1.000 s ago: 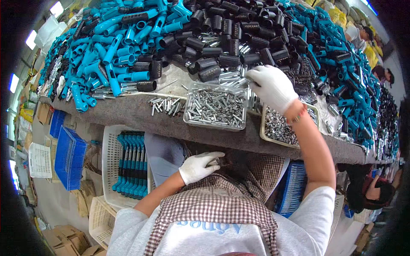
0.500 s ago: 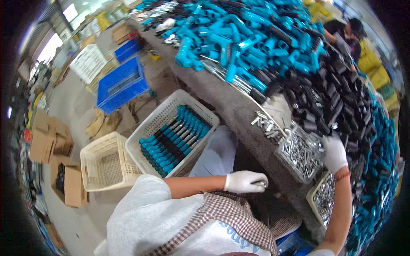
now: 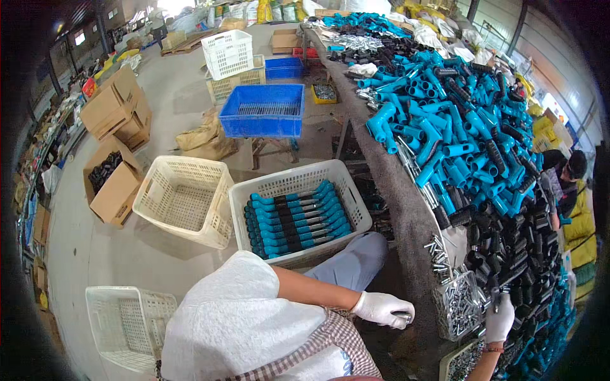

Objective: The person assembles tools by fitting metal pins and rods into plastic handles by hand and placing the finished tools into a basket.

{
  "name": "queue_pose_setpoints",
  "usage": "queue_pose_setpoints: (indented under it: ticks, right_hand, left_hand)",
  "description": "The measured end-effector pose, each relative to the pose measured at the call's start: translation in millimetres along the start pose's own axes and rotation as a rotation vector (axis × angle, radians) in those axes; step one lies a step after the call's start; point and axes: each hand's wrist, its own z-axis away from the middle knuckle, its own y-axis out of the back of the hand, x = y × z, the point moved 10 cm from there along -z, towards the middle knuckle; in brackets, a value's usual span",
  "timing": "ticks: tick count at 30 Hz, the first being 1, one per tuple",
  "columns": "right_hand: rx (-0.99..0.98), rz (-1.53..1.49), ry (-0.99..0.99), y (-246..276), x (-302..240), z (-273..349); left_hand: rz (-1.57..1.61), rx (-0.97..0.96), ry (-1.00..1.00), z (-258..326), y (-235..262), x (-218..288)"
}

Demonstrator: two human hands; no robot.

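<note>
My left hand, in a white glove, is closed over my lap around small shiny metal parts that peek out at the fingertips. My right hand, also gloved in white, is at the bench between a clear bin of metal pins and a heap of black grips. Its fingers are pinched together, with a small grey metal part at their tips, too small to name exactly. A second bin of small metal parts sits nearer me, below the first.
A white crate with rows of teal-and-black handled tools stands left of the bench. Beside it are a cream crate, cardboard boxes and a blue crate. Teal handles cover the bench; another person is across it.
My view has turned and lifted, showing more of the floor and the far bench. My right hand stays near the pin bin; the left stays closed over my lap.
</note>
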Motion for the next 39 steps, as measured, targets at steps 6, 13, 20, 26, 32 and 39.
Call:
queue_pose_setpoints:
  ticks: [6,13,20,26,32,39]
  right_hand:
    - [0.171,-0.39,0.138,63,-75,43]
    - [-0.186,0.103,0.418,45,-207,107]
    - [-0.234,-0.314,0.236,22,-221,134]
    - [-0.019,-0.476,0.051,9,-211,139]
    - [0.096,-0.772,-0.138,-6,-198,156]
    - [0.071,-0.659,-0.495,-56,-153,218]
  left_hand:
    - [-0.156,0.128,-0.191,-3,16,37]
    - [-0.349,0.039,-0.218,-8,-7,46]
    - [-0.333,-0.196,-0.211,-1,-59,24]
    - [-0.451,-0.158,-0.288,6,-52,14]
    - [-0.429,-0.094,-0.38,-5,-57,-12]
    - [0.269,0.078,0.005,-6,-27,-8]
